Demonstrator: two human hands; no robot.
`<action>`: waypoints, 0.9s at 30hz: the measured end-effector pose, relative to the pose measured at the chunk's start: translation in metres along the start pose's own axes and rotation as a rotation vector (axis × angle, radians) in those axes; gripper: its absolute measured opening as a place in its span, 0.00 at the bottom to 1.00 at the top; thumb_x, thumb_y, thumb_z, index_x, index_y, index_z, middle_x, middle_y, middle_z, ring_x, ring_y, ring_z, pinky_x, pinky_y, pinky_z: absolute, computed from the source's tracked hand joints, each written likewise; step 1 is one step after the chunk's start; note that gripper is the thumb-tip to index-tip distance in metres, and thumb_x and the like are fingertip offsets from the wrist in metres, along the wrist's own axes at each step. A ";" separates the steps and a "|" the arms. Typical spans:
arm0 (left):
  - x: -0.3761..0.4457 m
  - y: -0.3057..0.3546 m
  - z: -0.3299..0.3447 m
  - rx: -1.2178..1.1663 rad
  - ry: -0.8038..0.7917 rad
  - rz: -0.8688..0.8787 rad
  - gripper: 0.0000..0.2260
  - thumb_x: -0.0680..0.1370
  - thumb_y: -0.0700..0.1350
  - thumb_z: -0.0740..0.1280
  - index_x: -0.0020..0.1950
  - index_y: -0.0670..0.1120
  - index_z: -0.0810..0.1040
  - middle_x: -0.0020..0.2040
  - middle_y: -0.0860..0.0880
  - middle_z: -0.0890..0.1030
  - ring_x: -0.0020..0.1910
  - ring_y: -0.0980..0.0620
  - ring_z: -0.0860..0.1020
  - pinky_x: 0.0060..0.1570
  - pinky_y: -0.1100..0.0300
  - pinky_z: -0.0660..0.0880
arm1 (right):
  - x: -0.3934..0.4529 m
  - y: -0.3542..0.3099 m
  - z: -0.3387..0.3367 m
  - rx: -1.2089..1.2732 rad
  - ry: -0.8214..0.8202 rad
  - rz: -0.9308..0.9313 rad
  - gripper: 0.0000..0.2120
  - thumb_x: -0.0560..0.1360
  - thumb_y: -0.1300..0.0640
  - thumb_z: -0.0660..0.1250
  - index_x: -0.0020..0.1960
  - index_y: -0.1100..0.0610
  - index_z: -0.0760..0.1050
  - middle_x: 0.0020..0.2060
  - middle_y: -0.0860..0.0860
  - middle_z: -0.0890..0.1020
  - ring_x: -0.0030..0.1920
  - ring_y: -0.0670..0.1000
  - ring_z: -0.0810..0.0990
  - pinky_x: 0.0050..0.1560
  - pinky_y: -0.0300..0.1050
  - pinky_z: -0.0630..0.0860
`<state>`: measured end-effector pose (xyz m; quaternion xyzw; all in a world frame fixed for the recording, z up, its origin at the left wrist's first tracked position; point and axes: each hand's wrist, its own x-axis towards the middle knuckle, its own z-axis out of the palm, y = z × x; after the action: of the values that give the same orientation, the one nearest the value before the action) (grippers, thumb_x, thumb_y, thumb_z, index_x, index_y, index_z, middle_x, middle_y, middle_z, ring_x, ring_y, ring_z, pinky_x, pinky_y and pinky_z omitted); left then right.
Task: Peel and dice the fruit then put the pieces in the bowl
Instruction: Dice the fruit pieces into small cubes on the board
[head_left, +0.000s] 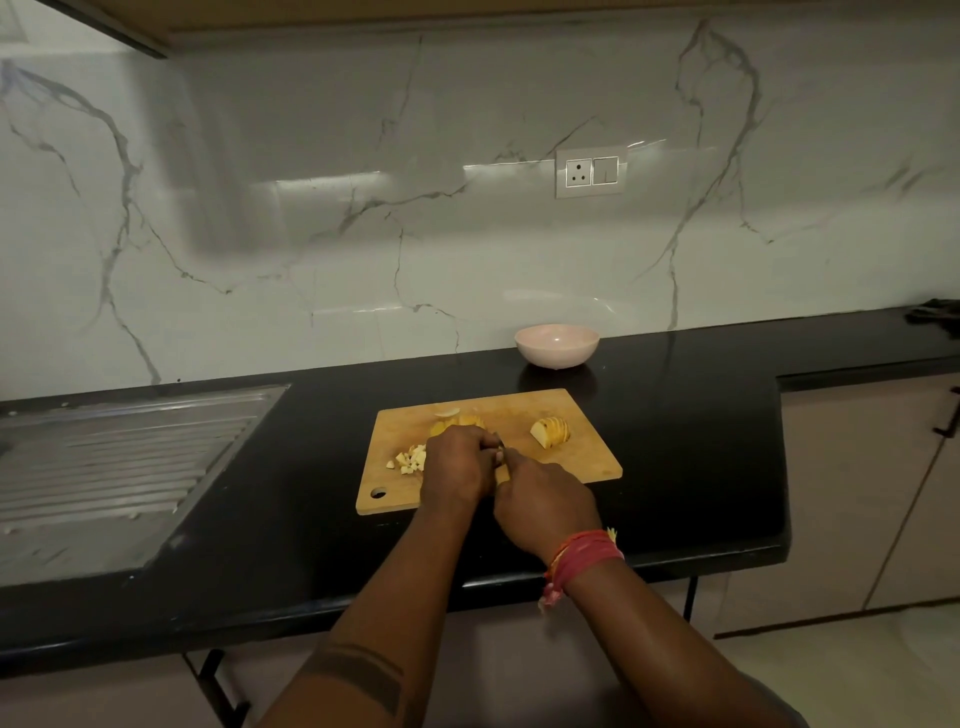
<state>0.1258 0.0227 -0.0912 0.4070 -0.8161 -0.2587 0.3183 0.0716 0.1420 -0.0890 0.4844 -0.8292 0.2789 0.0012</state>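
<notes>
One wooden cutting board lies on the black desk, near its front edge, with a round hole at the board's near left corner. One pale pink bowl stands behind the board, against the back edge of the desk by the marble wall, well apart from the fruit. The fruit is in about four lots on the board: one sliced chunk, pale yellow with its slices fanned and leaning together, toward the far right corner; a heap of small cream dice, roughly a dozen though too small to count surely, at the left side; yellow pieces just behind the hands; and one pale curl of peel near the far edge. Two hands meet at the middle of the board. The left hand is curled down over fruit, pinning it. The right hand, with red thread bands at the wrist, is clenched round a knife, of which only a dark sliver shows. One ribbed steel draining board lies at the desk's left end.
</notes>
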 end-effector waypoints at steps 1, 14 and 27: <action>0.000 0.001 0.001 -0.001 0.006 -0.002 0.08 0.77 0.41 0.74 0.55 0.46 0.87 0.53 0.50 0.86 0.52 0.55 0.82 0.53 0.66 0.73 | 0.000 0.001 -0.001 -0.009 -0.007 -0.012 0.21 0.80 0.50 0.57 0.73 0.46 0.68 0.38 0.47 0.76 0.38 0.50 0.75 0.36 0.45 0.68; -0.002 -0.001 0.006 0.017 0.017 -0.016 0.09 0.79 0.45 0.73 0.59 0.48 0.84 0.57 0.50 0.85 0.55 0.53 0.81 0.55 0.63 0.74 | -0.027 0.008 -0.008 -0.043 -0.022 -0.046 0.22 0.79 0.51 0.58 0.73 0.49 0.67 0.40 0.49 0.77 0.38 0.51 0.75 0.38 0.44 0.70; -0.006 -0.002 0.004 0.058 -0.037 0.039 0.13 0.81 0.45 0.69 0.65 0.48 0.81 0.62 0.48 0.83 0.59 0.51 0.80 0.57 0.62 0.73 | -0.042 0.022 -0.023 0.199 -0.010 0.009 0.24 0.80 0.53 0.59 0.75 0.42 0.67 0.40 0.46 0.78 0.39 0.46 0.78 0.34 0.41 0.72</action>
<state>0.1264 0.0276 -0.0968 0.3953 -0.8368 -0.2361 0.2963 0.0698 0.1949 -0.0908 0.4798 -0.7994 0.3577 -0.0522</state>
